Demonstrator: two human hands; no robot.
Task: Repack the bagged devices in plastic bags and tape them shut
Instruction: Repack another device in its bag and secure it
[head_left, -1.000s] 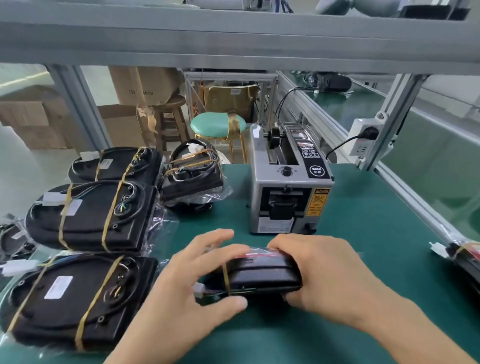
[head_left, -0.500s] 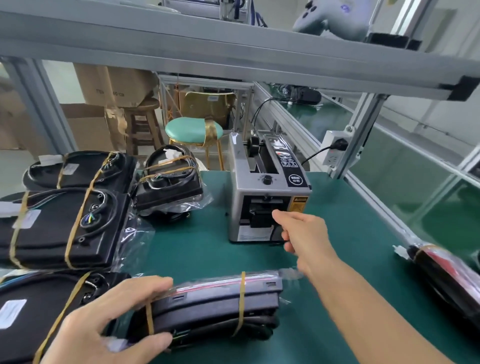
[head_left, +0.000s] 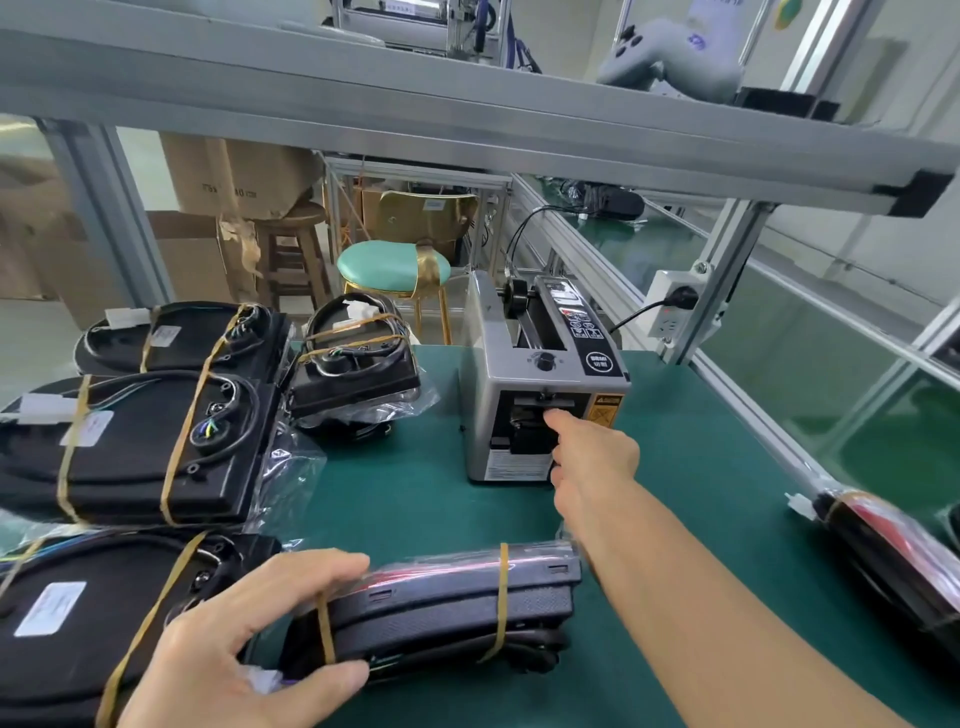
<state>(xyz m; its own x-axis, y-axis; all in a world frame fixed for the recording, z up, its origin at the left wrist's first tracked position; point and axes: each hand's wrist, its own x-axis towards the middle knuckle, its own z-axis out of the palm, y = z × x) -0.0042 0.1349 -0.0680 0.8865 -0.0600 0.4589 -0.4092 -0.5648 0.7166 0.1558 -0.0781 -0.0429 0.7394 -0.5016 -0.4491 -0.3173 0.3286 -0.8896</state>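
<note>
Lower centre of frame: our left hand (head_left: 244, 660) grips the bagged device (head_left: 441, 603) on the bench (head_left: 426, 499); right hand (head_left: 592, 457), fingers curled, state unclear, reaches the tape dispenser (head_left: 540, 395) slot; device looks rigid, film slippery; hold by its ends.

Desk (head_left: 415, 499): dark green mat surface, filling the lower middle of the frame.
Frame: grey aluminium shelf beam (head_left: 467, 119) crossing the top, on slanted aluminium posts (head_left: 724, 280) at right.
Shelf item: pale grey game-style controller (head_left: 670, 57), upper right, on the beam.
Power: white wall socket block (head_left: 675, 317) fixed to the right post, black plug in it.
Seating: mint-green padded stool with gold band (head_left: 389, 267) behind the desk; brown wooden stool (head_left: 293, 249) just left of it.
Storage: brown cardboard boxes (head_left: 234, 176), upper left, stacked behind the wooden stool.
</note>
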